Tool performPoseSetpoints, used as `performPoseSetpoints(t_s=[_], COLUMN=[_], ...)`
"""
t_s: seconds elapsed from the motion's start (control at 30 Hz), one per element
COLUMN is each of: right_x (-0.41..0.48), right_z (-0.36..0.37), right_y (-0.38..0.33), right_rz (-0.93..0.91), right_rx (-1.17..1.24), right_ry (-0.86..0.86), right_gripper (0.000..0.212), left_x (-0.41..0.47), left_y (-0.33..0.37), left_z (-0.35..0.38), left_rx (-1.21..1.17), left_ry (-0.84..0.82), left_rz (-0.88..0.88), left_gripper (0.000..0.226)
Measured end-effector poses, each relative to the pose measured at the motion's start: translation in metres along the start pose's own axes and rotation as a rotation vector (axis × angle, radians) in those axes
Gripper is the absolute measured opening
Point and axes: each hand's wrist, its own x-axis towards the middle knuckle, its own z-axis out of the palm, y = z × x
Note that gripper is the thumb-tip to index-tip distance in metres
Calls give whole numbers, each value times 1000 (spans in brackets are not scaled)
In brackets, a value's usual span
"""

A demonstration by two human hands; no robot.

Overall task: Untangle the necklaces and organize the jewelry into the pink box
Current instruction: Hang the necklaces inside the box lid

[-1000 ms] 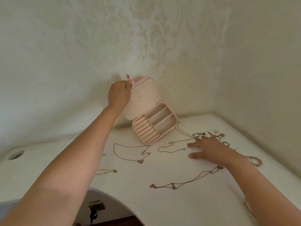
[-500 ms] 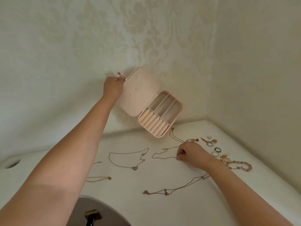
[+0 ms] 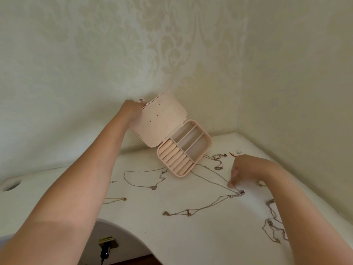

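With left hand (image 3: pixel 131 111) gripping lid (image 3: pixel 162 119) of open pink compartmented box (image 3: pixel 208 144), right hand (image 3: pixel 246 169) pinching thin gold chain necklace (image 3: pixel 241 192) just right of it, could knot adjoining chain (image 3: pixel 206 207) if tugged

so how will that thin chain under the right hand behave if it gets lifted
Probably floppy: the thin chain is hair-fine and trails limply across the table, so it should drape from the right hand. Likely very light. It may snag, since its end seems to meet another necklace.
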Motion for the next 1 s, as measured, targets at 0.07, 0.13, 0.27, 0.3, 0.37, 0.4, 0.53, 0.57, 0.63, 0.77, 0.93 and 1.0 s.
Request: performPoseSetpoints(t_s=[0.07, 0.13, 0.27, 0.3, 0.37, 0.4, 0.53, 0.57, 0.63, 0.77, 0.93, 1.0], right_x=[14, 31, 61, 66, 75, 79, 82, 81, 81, 82, 80, 77], right_z=[2, 6, 15, 16, 16, 15, 7, 3, -2, -3, -2, -7], right_y=[-7, -16, -30, -33, -35, -35, -32, -30, -26, -22, -23, -19], right_rz=[-55, -113, -198, -210, -211, -210, -188, -182, -174, -174, -203, -258], right_rx=[128, 248, 265, 264, 264, 265, 240, 213, 172, 154, 2, 118], right_ry=[138, 255, 259, 250, 214, 196, 102, 68, 22, 9, 19, 84], right_gripper=[15, 5, 26, 25, 20, 21, 31, 32, 28, 16, 17, 9], left_x=[1, 3, 4, 5, 6, 6, 1, -1, -3, -4, -6, -5], left_y=[-3, -8, -25, -30, -41, -44, -50, -51, -51, -52, -55, -56], left_z=[-7, -13, -19, -22, -27, -29, -28, -27, -23, -17, -17, -18], left_rx=[48, 111, 92, 54, -9, -27, -38, -25, -6, 41, 51, 55], left_ry=[-49, -85, -180, -196, -218, -229, -264, -271, -283, -298, -325, -327], left_rz=[-8, -24, -77, -96, -140, -158, -200, -206, -206, -179, -171, -140], left_gripper=[28, 26, 31, 31, 31, 31, 30, 30, 29, 28, 26, 25])
